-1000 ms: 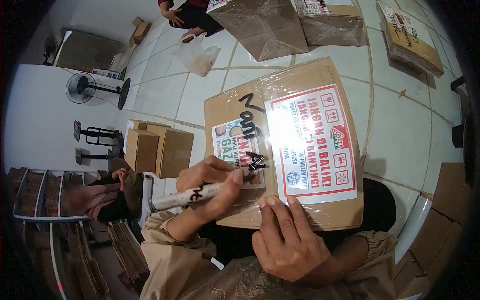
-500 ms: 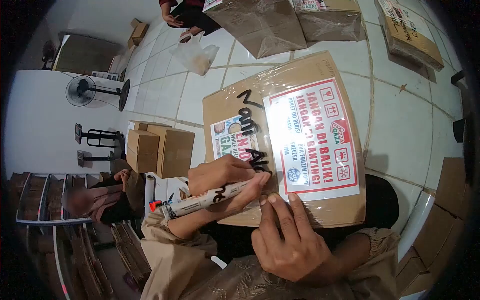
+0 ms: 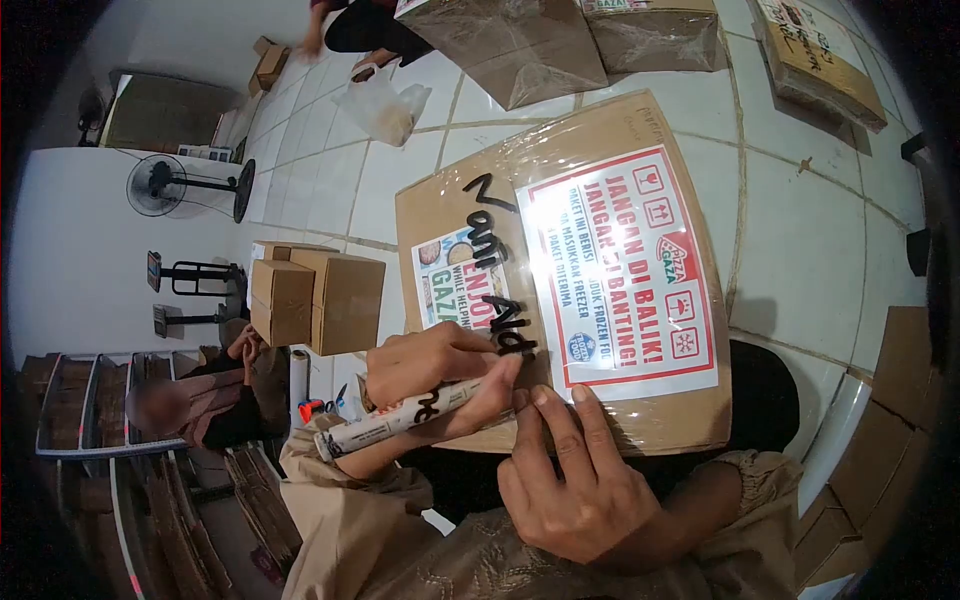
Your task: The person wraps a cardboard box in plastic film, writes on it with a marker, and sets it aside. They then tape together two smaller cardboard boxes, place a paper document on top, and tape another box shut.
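Note:
In front of me lies a cardboard box [image 3: 680,425] wrapped in clear film, bearing a red-and-white printed label [image 3: 625,280], a smaller colourful label [image 3: 435,290] and black handwriting [image 3: 487,245]. My left hand [image 3: 435,370] is closed around a thick white marker [image 3: 400,420] over the box's lower left part, near the last written letters. The marker's tip is hidden by my fingers. Beside it, my right hand [image 3: 580,490] rests with fingers spread on the box's near edge, holding nothing.
Wrapped boxes [image 3: 510,50] stand at the top, with another [image 3: 815,60] at top right. A plastic bag [image 3: 385,110] lies near a person [image 3: 375,30]. Cartons [image 3: 345,300], a fan [image 3: 160,185] and a seated person [image 3: 215,400] are at left.
Another dark letter shows at the end of the handwriting. My left hand and the marker have moved slightly left and down. The hand of the person at the top has moved left.

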Demonstrator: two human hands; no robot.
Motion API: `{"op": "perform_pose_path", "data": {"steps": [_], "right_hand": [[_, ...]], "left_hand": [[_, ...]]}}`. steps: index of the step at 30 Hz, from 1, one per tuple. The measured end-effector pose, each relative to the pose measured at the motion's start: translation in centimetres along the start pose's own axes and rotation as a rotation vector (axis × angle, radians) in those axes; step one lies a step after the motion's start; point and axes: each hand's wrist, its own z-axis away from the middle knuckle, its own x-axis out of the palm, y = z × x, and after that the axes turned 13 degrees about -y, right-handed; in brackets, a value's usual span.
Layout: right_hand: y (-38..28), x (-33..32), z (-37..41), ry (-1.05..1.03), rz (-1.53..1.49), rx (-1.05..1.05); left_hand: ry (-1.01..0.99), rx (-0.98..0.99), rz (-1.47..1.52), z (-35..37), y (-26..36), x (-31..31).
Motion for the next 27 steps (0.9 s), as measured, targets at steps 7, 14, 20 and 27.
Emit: {"op": "perform_pose_path", "data": {"steps": [7,14,20,27], "right_hand": [[-0.1,-0.6,-0.2,-0.001,-0.015,0.002],[0.1,-0.1,-0.1,0.006,0.047,-0.044],[0.0,-1.0,-0.2,0.063,-0.105,-0.008],[0.0,-0.5,-0.2,0.131,-0.149,-0.032]], "left_hand": [[0.083,-0.001,0.019,1.0,-0.5,0.1],[0.006,0.057,0.123,0.3,0.0,0.0],[-0.014,-0.02,0.195,1.2,0.4,-1.1],[-0.032,0.089,0.222,-0.3,0.4,-0.1]]}}
